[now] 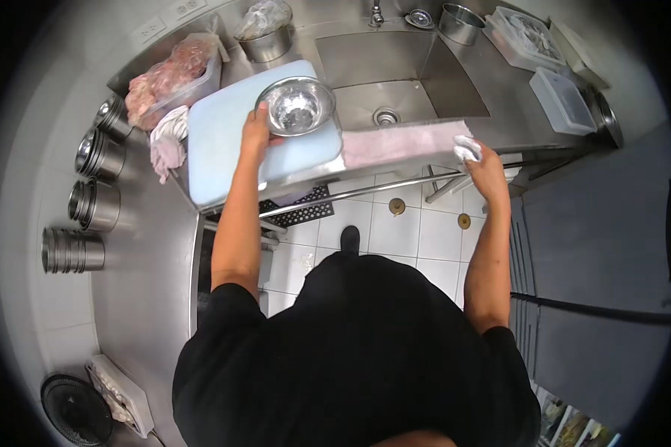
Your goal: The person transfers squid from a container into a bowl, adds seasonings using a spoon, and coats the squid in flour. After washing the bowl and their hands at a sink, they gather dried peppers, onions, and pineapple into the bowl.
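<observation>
One tub (204,86) holds meat (175,72) — left hand (256,132) grips a bowl (298,109), right hand (487,168) white wad (466,147).

We can read no text, label, brand, number or sign anywhere in this view.
</observation>
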### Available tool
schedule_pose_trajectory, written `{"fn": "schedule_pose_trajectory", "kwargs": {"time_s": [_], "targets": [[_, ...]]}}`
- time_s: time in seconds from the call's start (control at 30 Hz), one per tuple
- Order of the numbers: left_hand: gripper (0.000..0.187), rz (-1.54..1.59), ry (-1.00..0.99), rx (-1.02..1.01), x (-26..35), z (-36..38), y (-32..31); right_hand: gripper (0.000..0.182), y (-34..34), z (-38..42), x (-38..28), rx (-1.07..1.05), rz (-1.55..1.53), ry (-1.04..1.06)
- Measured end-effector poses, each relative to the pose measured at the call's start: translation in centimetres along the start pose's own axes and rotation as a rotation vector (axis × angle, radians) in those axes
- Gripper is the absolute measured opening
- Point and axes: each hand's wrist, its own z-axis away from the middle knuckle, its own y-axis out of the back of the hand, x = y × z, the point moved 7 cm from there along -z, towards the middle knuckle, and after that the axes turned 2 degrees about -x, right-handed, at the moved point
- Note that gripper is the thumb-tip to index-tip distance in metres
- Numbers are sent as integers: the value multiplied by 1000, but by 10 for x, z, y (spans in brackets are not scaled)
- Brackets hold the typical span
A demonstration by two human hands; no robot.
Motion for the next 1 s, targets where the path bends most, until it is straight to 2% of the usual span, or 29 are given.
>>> {"fn": "schedule_pose_trajectory", "kwargs": {"time_s": [0.03, 0.1, 0.13, 0.2, 0.23, 0.27, 0.3, 0.33, 0.37, 0.43, 0.5, 0.6, 0.7, 0.73, 0.83, 0.93, 1.0], "targets": [[70, -49, 40, 3, 4, -13, 2, 37, -3, -24, -5, -25, 28, -28], [72, -656, -294, 364, 33, -39, 18, 37, -7, -75, 3, -60, 9, -30], [74, -967, -472, 543, 67, -36, 6, 37, -14, -102, 19, -67, -42, -10], [79, -814, -654, 423, 118, -46, -39, 39, -31, -152, 42, -67, -65, 12], [79, -794, -769, 371, 141, -48, -72, 39, -41, -172, 51, -102, -81, -74], [77, -714, -766, 232, 154, -54, -113, 41, -54, -193, 49, -228, -179, -162], [75, -631, -758, 102, 162, -63, -156, 41, -80, -227, 73, -222, -89, -87], [75, -542, -611, -76, 155, -84, -196, 46, -85, -239, 48, -361, -115, -233], [75, -447, -456, -244, 143, -105, -236, 50, -116, -268, 77, -374, -123, -149], [74, -64, -75, -412, 116, -148, -304, 55, -157, -313, 108, -421, -85, -39], [73, 280, 181, -415, 84, -200, -349, 60, -176, -329, 97, -467, -10, 11], [73, 444, 225, -324, 64, -266, -394, 63, -181, -338, 103, -552, -18, 5], [72, 684, 229, -141, 72, -321, -413, 62, -181, -346, 113, -662, -39, 59], [63, 751, 178, -75, 81, -329, -413, 61, -180, -348, 116, -728, -78, -5], [54, 959, 184, -79, 94, -359, -406, 58, -190, -362, 115, -761, 6, 4], [47, 938, 172, -79, 97, -352, -393, 51, -202, -377, 91, -653, -125, 165], [45, 480, 159, -49, 96, -331, -381, 48, -201, -382, 72, -811, -317, -98]]}}
